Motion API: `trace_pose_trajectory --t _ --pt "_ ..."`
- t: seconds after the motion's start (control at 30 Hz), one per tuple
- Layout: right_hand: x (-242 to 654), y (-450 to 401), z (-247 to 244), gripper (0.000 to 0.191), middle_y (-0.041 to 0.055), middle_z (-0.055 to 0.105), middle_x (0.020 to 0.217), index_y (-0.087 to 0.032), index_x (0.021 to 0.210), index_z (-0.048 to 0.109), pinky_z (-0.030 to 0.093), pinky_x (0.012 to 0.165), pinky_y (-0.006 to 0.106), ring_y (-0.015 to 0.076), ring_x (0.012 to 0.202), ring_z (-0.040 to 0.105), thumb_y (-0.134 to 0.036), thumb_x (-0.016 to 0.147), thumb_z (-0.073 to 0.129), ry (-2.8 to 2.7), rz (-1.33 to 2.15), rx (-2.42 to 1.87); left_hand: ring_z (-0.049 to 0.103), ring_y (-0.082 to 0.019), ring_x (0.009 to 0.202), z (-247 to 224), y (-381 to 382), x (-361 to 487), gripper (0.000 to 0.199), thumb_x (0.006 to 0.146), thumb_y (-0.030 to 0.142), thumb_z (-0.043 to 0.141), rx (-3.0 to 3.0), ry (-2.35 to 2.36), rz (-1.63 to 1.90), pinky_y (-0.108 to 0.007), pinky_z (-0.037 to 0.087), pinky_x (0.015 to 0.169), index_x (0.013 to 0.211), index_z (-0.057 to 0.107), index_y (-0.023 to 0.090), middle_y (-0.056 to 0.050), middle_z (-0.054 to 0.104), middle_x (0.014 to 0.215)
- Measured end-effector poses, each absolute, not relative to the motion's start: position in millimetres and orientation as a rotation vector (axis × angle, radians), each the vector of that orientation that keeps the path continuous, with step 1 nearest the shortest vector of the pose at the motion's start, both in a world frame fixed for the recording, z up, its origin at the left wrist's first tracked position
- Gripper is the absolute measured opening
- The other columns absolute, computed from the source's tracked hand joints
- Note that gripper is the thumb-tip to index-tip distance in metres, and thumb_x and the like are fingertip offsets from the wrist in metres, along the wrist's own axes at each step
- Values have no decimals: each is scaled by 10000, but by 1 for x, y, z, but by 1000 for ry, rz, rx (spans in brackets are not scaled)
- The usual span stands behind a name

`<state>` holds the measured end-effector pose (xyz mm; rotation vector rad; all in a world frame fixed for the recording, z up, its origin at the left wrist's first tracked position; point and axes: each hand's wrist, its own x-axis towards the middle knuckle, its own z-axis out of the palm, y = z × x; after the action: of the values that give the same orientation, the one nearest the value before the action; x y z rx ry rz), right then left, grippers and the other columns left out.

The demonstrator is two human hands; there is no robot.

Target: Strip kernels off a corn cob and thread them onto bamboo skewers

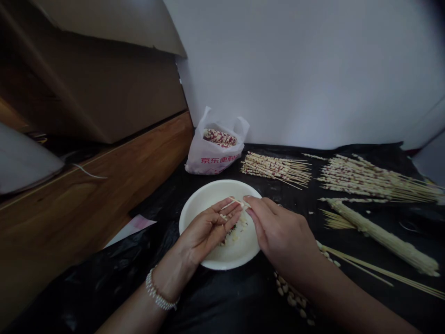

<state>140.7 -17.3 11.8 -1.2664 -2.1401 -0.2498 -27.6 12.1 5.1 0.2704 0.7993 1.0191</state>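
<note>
My left hand (217, 221) is held palm up over a white bowl (194, 197), its fingers stretched out with a few pale corn kernels (224, 216) lying on them. Just right of those fingertips, my right hand (273, 218) is closed in a pinch. A thin pale stick, seemingly a bamboo skewer (234, 200), shows between the two hands with whitish bits at the right fingertips; most of it is hidden. Inside the bowl lie loose kernels and crumbs (239, 229), partly covered by my hands.
Behind the bowl stands a white plastic bag (212, 157) with a speckled corn cob (219, 137). Kernel-threaded skewers (267, 166) lie to the right, with a larger bundle (354, 178), a bare cob (385, 236) and plain skewers (368, 266). Black sheeting (229, 301) covers the surface.
</note>
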Motion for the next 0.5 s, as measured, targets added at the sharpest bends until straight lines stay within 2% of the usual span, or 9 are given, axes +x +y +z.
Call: trace_pose_trajectory --t 0.17,0.37,0.5 --pt "141 -17 13 317 91 728 898 -123 1154 643 484 539 279 188 686 683 -155 966 389 -2120 -258 -1248 676 -189 1069 7 13 -26 469 778 -134 465 229 779 1036 -243 549 915 1166 618 79 -139 701 1098" --pt "142 -18 13 303 76 727 899 -139 1147 644 467 533 273 187 678 681 -176 979 394 -2132 -245 -1262 727 -144 815 3 15 -27 201 877 2 530 257 822 1056 -222 589 792 961 692 88 -105 742 934" --pt "142 -18 14 314 89 728 941 -123 1160 637 451 511 278 187 662 678 -170 975 387 -2156 -283 -1272 696 -106 659 5 15 -28 134 893 77 571 281 797 1017 -178 583 656 947 692 94 -62 718 769"
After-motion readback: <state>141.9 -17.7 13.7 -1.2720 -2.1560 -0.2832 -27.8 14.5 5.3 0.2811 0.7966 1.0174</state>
